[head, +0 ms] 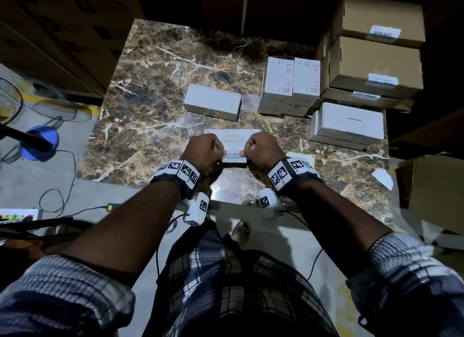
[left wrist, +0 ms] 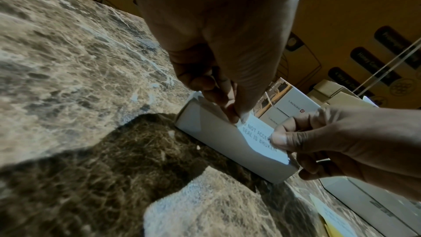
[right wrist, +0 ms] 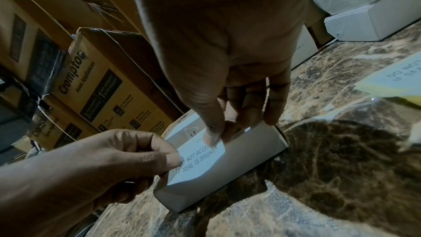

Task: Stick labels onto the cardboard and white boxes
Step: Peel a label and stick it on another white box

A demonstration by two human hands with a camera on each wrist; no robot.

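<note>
A flat white box [head: 233,136] lies on the marble table [head: 150,98] right in front of me. A white label [head: 234,157] printed "DO NOT ACCEPT IF SEAL IS BROKEN" is stretched over the box's near edge. My left hand [head: 222,154] pinches the label's left end and my right hand [head: 243,153] pinches its right end. The left wrist view shows the left thumb and finger on the label [left wrist: 257,134] against the box [left wrist: 212,132]. From the right wrist, the label [right wrist: 200,161] partly lies on the box's side [right wrist: 250,150].
Another white box [head: 213,102] lies farther back. Upright white boxes [head: 288,83] and stacked white ones [head: 351,123] stand at the right, with labelled cardboard boxes [head: 376,60] behind. A yellow-backed label sheet [head: 300,158] and a paper scrap [head: 383,178] lie right. A fan [head: 25,110] stands left.
</note>
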